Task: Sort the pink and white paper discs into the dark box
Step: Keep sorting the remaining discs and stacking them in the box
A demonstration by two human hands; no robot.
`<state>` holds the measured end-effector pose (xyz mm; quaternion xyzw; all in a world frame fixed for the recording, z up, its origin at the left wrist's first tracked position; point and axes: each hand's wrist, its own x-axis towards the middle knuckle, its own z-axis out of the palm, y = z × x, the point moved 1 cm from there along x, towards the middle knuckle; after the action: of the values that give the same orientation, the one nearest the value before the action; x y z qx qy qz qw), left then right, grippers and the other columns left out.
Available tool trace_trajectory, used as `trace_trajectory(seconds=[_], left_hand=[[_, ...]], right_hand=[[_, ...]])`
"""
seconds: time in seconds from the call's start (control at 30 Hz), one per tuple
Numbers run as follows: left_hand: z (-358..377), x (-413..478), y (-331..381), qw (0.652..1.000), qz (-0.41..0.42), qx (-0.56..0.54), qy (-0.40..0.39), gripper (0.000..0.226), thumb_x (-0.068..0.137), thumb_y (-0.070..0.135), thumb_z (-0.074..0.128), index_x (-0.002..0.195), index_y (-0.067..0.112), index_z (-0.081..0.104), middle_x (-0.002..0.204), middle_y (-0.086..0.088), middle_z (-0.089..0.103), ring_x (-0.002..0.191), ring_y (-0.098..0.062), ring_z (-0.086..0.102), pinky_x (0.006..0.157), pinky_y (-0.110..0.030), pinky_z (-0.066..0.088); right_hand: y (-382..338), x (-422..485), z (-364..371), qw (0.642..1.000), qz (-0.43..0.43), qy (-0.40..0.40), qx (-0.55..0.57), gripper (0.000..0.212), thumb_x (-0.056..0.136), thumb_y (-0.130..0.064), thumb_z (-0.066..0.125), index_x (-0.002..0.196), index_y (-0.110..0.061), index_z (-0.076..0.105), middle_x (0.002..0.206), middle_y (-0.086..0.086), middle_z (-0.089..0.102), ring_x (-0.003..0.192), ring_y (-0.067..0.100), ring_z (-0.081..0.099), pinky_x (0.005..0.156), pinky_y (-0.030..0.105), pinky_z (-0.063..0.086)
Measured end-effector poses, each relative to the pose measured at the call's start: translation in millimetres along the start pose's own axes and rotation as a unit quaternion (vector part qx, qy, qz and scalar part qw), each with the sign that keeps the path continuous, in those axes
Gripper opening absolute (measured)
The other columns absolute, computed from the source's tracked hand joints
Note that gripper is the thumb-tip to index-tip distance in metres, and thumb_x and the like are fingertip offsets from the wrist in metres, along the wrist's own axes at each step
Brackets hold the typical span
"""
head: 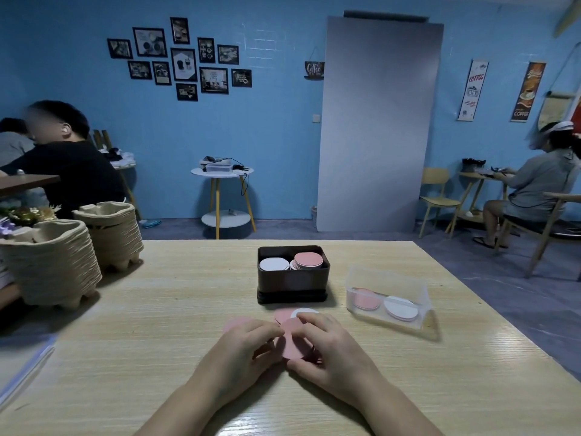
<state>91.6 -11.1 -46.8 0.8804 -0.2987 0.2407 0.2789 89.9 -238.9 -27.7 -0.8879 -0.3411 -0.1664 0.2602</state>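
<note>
Step in hand, I'd judge: square up pink ones, then move to box (292, 286), far of the hands at desk (157, 309) centre. To do it well: keep edges flush w/ both grips, lift flat, drop on pink pile (308, 260) at right, not white pile (273, 264) at left.

Left hand (248, 344) grip: fingers curled, tips pinching pink disc (292, 339) at its left edge. Right hand (328, 344) grip: curled over its right side; more pink may sit under, can't tell how many.

Loose discs (284, 314) lie just far of the hands. Clear case (388, 298) w/ more is right of box.
</note>
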Motion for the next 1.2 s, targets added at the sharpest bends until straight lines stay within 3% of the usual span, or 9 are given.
trace_trajectory(seconds=[0.17, 0.37, 0.5, 0.7, 0.87, 1.07, 1.2], left_hand=[[-4.0, 1.6, 5.0, 1.0, 0.004, 0.01, -0.011, 0.015, 0.092, 0.033, 0.069, 0.104, 0.036, 0.062, 0.092, 0.028, 0.06, 0.083, 0.006, 0.052, 0.073, -0.021, 0.048], [-5.7, 2.3, 8.5, 0.999, 0.023, 0.023, -0.006, 0.015, 0.101, 0.041, 0.057, 0.108, 0.033, 0.067, 0.112, 0.021, 0.067, 0.095, -0.004, 0.061, 0.081, -0.026, 0.051], [-9.8, 3.0, 11.5, 0.999, 0.021, 0.027, -0.02, 0.016, 0.099, 0.039, 0.059, 0.113, 0.032, 0.064, 0.113, 0.02, 0.067, 0.096, -0.006, 0.061, 0.081, -0.029, 0.053], [-36.3, -8.6, -14.2, 0.989, -0.085, 0.12, -0.032, 0.043, 0.092, 0.059, 0.049, 0.122, 0.031, 0.064, 0.121, 0.02, 0.063, 0.109, -0.006, 0.06, 0.091, -0.027, 0.049], [-36.0, -13.2, -24.0, 0.965, -0.205, 0.147, -0.067, 0.062, 0.09, 0.061, 0.048, 0.145, 0.031, 0.044, 0.139, 0.015, 0.055, 0.128, -0.011, 0.048, 0.105, -0.032, 0.039], [-38.1, -13.1, -21.1, 0.965, -0.221, 0.122, -0.063, 0.069, 0.079, 0.071, 0.04, 0.135, 0.032, 0.047, 0.117, 0.013, 0.062, 0.111, -0.012, 0.054, 0.093, -0.034, 0.045], [-40.8, -13.5, -13.2, 0.98, -0.167, 0.108, 0.016, 0.062, 0.084, 0.068, 0.049, 0.129, 0.026, 0.054, 0.109, 0.014, 0.064, 0.101, -0.011, 0.059, 0.087, -0.033, 0.049]], right_hand=[[2.0, 0.1, 0.7, 1.0, 0.007, -0.002, 0.0, 0.037, 0.084, -0.055, 0.067, 0.108, -0.029, 0.058, 0.147, -0.01, 0.046, 0.135, 0.004, 0.036, 0.107, 0.01, 0.025], [2.8, 1.3, 1.3, 1.0, 0.006, -0.009, -0.002, 0.044, 0.083, -0.059, 0.067, 0.112, -0.028, 0.058, 0.136, -0.015, 0.05, 0.127, 0.006, 0.042, 0.103, 0.019, 0.036], [2.3, 0.0, -0.2, 1.0, 0.008, 0.001, -0.003, 0.043, 0.083, -0.061, 0.067, 0.111, -0.029, 0.059, 0.133, -0.019, 0.049, 0.125, 0.001, 0.041, 0.101, 0.017, 0.037], [5.7, -0.3, 0.4, 1.0, 0.023, 0.002, -0.003, 0.043, 0.082, -0.061, 0.066, 0.112, -0.031, 0.058, 0.137, -0.021, 0.047, 0.126, 0.001, 0.04, 0.101, 0.02, 0.038], [8.3, 0.7, 3.4, 0.999, 0.037, -0.009, -0.001, 0.043, 0.082, -0.06, 0.067, 0.114, -0.033, 0.057, 0.138, -0.021, 0.046, 0.128, 0.001, 0.038, 0.102, 0.02, 0.037], [10.2, 0.7, 4.8, 0.999, 0.047, -0.015, -0.002, 0.041, 0.082, -0.058, 0.069, 0.113, -0.034, 0.056, 0.138, -0.022, 0.046, 0.128, 0.003, 0.039, 0.102, 0.021, 0.038], [10.2, 0.8, 4.1, 0.998, 0.06, -0.011, 0.002, 0.04, 0.083, -0.053, 0.071, 0.113, -0.032, 0.057, 0.141, -0.02, 0.045, 0.128, 0.006, 0.04, 0.102, 0.02, 0.037]])
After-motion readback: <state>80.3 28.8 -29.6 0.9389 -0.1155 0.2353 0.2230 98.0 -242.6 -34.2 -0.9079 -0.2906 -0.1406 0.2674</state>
